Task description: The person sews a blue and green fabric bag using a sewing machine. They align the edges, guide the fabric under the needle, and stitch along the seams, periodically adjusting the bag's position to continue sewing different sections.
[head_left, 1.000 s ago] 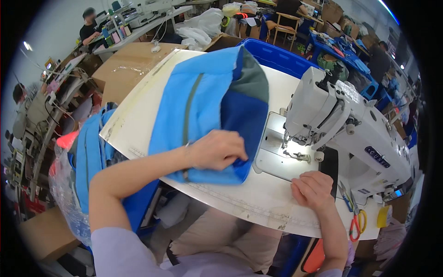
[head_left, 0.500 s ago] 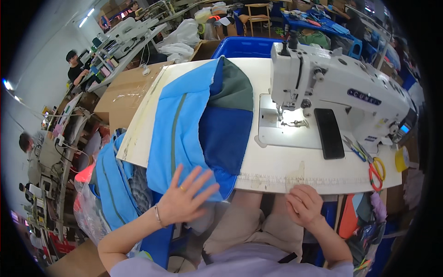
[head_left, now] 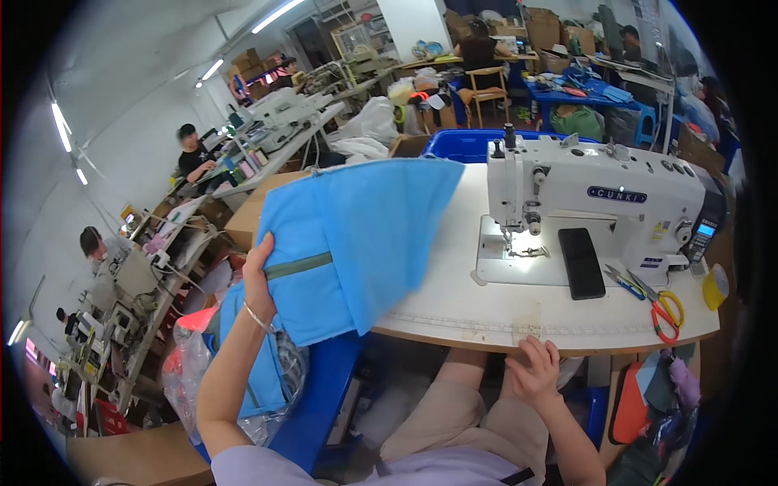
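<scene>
My left hand [head_left: 258, 283] grips the left edge of a sewn blue fabric panel [head_left: 369, 235], raised over the left part of the white sewing table [head_left: 438, 316]. A dark green strip [head_left: 298, 266] crosses the panel, and its far right side is smeared by motion. At the table's front edge is my right hand [head_left: 536, 374], fingers loosely bent and apart, nothing visible in them. The white sewing machine [head_left: 600, 190] stands on the right, its needle area lit. Beside its base lie a black phone [head_left: 581, 263] and scissors with red and yellow handles [head_left: 660, 308].
Yellow tape [head_left: 715, 287] sits at the table's right end. Below left, a clear plastic bag [head_left: 188, 389] holds more blue fabric pieces. A blue bin [head_left: 462, 146] stands behind the table. Other people work at machines along the left, one a person in black [head_left: 193, 158].
My left hand, spread over the panel before, has taken its left edge, lifted and turned it; the dark inner side is hidden now. My right hand stays by the table edge. The view has tilted up.
</scene>
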The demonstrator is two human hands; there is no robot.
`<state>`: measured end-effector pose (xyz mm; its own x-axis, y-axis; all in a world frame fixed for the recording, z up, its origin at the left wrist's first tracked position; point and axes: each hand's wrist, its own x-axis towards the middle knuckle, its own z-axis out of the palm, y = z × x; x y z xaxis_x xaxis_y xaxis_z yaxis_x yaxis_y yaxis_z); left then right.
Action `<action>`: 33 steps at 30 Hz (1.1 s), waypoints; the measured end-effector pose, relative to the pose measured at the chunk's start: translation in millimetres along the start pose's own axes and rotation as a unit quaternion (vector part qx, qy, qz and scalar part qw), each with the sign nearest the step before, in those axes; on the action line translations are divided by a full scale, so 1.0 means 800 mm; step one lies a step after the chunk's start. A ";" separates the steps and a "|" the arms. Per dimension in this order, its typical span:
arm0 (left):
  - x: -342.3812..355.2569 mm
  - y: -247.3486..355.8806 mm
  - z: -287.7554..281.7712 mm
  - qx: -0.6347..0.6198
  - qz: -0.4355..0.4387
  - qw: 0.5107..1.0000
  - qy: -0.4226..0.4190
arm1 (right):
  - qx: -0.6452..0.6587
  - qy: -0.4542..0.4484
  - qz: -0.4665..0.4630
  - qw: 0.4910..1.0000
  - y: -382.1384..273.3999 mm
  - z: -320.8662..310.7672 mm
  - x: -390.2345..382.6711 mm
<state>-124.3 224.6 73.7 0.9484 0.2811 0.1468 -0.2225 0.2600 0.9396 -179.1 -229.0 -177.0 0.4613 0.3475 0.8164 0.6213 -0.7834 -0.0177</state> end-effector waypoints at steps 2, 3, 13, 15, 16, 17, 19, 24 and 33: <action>-0.003 0.013 -0.012 0.000 -0.003 1.000 0.030 | 0.003 0.014 0.003 1.000 -0.002 0.003 -0.002; -0.004 0.016 -0.018 -0.011 -0.008 1.000 0.024 | -0.001 0.019 0.002 1.000 -0.001 0.003 -0.003; -0.027 0.056 -0.030 -0.077 -0.022 0.994 -0.070 | 0.030 -0.002 0.014 0.999 0.001 -0.008 -0.003; -0.023 0.059 -0.050 -0.109 -0.007 0.985 -0.136 | 0.036 -0.003 0.019 0.999 -0.001 -0.007 0.000; -0.020 0.059 -0.061 -0.124 0.000 0.978 -0.168 | 0.040 -0.003 0.022 0.999 -0.002 -0.006 0.000; -0.019 0.060 -0.065 -0.126 0.019 0.972 -0.196 | 0.041 -0.005 0.019 0.999 -0.001 -0.006 -0.001; -0.020 0.065 -0.070 -0.138 0.047 0.961 -0.235 | 0.047 -0.011 0.026 0.998 -0.003 -0.009 0.002; -0.063 0.089 -0.069 -0.144 0.054 0.976 -0.156 | 0.056 -0.018 0.059 0.996 -0.016 -0.016 0.013; -0.187 0.126 0.068 -0.108 0.006 0.989 -0.103 | 0.353 0.042 0.036 0.934 -0.137 -0.067 0.148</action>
<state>-276.5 158.5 163.0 0.9661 0.0982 0.2387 -0.2569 0.4548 0.8527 -226.3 -129.2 -47.4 0.4853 0.2422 0.8401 0.8669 -0.2581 -0.4264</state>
